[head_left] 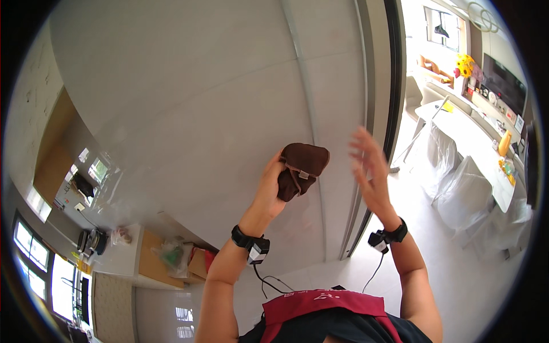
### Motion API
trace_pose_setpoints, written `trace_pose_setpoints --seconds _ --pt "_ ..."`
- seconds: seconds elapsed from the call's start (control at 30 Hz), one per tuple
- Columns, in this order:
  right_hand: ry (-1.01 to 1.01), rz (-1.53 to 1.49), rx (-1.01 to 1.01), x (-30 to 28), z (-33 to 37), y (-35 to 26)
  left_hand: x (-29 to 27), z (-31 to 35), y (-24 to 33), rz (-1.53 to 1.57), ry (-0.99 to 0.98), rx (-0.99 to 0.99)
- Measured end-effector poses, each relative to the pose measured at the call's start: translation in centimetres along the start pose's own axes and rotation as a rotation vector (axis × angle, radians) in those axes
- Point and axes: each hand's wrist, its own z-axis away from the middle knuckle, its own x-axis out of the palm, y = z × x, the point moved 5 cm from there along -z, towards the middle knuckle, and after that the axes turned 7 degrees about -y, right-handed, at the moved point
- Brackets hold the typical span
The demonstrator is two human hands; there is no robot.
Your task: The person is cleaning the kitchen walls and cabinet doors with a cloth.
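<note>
While the pale glossy wall [189,103] fills most of the view, its panels split by a thin seam, a dark door frame [393,86] runs down its right edge and opens onto a bright room. In that room a long white bench [469,134] carries small clutter, with yellow flowers [465,64] near its far end and chairs under clear plastic covers [466,191] beside it. At the lower left a counter [123,257] holds a green-tinted plastic bag [170,252] and a dark appliance [91,240]. Both forearms rise from the lower edge, each with a black wrist strap and a small device on a cable. The left hand [270,186] is raised in front of the wall, its fingers clenched around a bunched brown cloth [302,168] that has a small tag on its seam; the cloth is held up just in front of the wall, though contact cannot be told. The right hand [372,171] is near the cloth but apart from it, blurred, its fingers spread and released, holding nothing.
</note>
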Motion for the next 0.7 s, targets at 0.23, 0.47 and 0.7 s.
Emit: trace_pose_setpoints --seconds 0.23,0.47,0.7 --pt "-0.117 -0.458 0.266 6.7 -0.4 1.6 3.7 1.6 3.2 -1.206 0.006 0.61" --pt "-0.194 -0.646 0.274 7.6 -3.4 0.3 6.0 5.6 3.8 -1.833 -0.071 0.922" --pt "-0.396 -0.039 -0.26 5.8 -6.8 -8.4 3.7 7.8 15.1 -1.907 0.072 1.203"
